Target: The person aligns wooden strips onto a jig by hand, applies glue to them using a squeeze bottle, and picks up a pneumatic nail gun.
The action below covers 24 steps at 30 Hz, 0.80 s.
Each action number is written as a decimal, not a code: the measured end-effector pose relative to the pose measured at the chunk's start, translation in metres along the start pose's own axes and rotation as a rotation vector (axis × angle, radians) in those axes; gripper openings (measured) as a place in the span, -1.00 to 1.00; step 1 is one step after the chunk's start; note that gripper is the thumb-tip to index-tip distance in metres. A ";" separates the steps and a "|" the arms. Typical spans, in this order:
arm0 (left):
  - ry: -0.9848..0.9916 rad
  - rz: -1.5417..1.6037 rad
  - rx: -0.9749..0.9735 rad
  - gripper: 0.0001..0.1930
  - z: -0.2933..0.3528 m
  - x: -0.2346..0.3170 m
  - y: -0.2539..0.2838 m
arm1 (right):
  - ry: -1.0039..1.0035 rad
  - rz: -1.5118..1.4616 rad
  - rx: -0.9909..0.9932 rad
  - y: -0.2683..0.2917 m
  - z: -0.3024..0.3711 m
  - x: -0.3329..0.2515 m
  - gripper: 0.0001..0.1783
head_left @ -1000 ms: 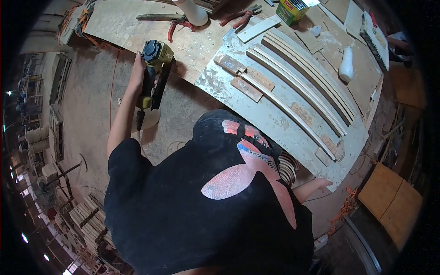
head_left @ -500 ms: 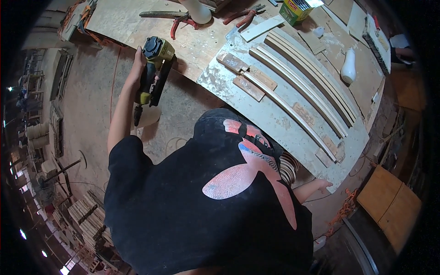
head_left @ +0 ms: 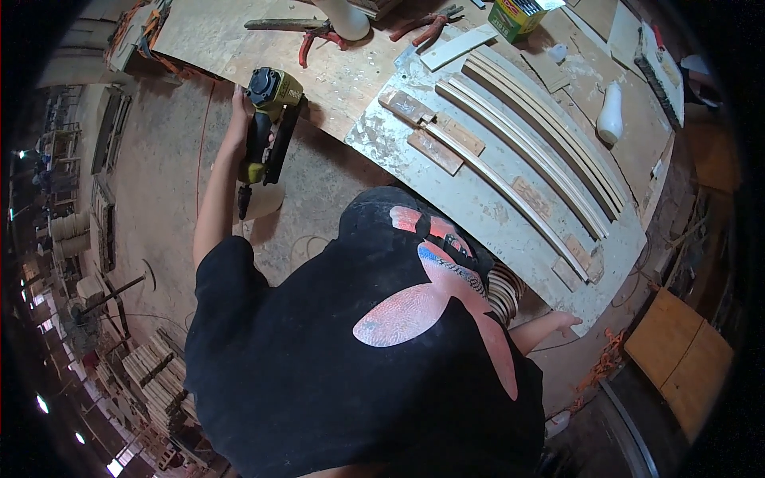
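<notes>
My left hand (head_left: 243,113) is wrapped round the grip of a yellow-green and black nail gun (head_left: 275,89), held over the left edge of the workbench. Part of that hand is hidden behind the tool. Down at the near right corner of a paint-stained pale board (head_left: 498,213), my right hand (head_left: 565,322) rests against the edge with its fingers stretched out. On the board lies a thin curved wooden strip (head_left: 510,191) between small wooden blocks (head_left: 436,151). Behind it are more curved strips (head_left: 526,157) and a stack of curved strips (head_left: 550,130).
Red-handled pliers (head_left: 319,40), a second pair of pliers (head_left: 430,30) and a green box (head_left: 514,20) stand or lie toward the back. A white bottle (head_left: 610,115) lies at the right. Stacked wood (head_left: 155,378) sits on the floor at left.
The whole view has shifted very slightly. Both hands, the nail gun and the strips keep their places.
</notes>
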<state>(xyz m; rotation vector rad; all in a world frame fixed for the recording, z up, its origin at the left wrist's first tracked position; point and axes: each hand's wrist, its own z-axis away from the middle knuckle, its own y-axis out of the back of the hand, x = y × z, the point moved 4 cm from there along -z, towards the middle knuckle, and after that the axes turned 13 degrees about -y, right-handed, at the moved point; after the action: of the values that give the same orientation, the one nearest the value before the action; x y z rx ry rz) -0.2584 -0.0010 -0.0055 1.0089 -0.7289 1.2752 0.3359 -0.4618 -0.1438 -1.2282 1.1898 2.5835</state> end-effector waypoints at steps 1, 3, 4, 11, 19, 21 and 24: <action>-0.027 0.013 0.025 -0.22 0.002 0.001 0.001 | 0.001 0.004 0.002 0.001 0.000 0.001 -0.04; -0.013 0.024 0.041 -0.25 0.005 0.001 0.001 | 0.006 0.015 0.004 0.003 0.000 0.001 -0.04; 0.000 0.035 0.056 -0.28 0.007 0.002 0.002 | 0.009 0.020 0.005 0.004 0.000 0.001 -0.04; -0.105 0.020 0.058 -0.19 0.012 0.007 0.004 | 0.036 0.061 0.006 0.008 0.001 -0.002 -0.05; -0.101 0.043 0.023 -0.21 0.014 0.007 -0.002 | 0.056 0.109 0.010 0.014 0.001 0.000 -0.05; -0.103 0.051 0.049 -0.20 0.010 -0.003 0.004 | 0.060 0.121 0.004 0.013 0.002 0.001 -0.05; -0.073 0.061 0.083 -0.18 0.007 -0.016 0.008 | 0.065 0.136 -0.001 0.014 0.002 0.003 -0.05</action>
<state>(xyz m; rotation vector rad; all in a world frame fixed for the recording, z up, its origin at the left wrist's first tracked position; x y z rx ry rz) -0.2682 -0.0143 -0.0152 1.1126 -0.7725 1.3368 0.3273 -0.4712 -0.1363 -1.2841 1.3289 2.6570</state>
